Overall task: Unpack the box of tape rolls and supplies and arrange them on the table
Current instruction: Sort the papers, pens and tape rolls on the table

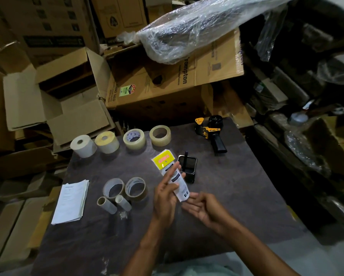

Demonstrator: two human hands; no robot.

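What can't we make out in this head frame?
- Packet text: too small, part covered by left hand fingers.
- Open box inside: dark, hidden by its flaps.
- Black holder contents: dim; packet overlaps its left edge.
- Paper stack print: too small.
- Wrapped bundle: plastic film blurs it, cut off by top edge.

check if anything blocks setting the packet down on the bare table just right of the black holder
Nothing visible does. The packet is in the left hand, with the right hand under its lower end. The black holder sits right behind it, and the table to that holder's right is bare up to the tape dispenser farther back.
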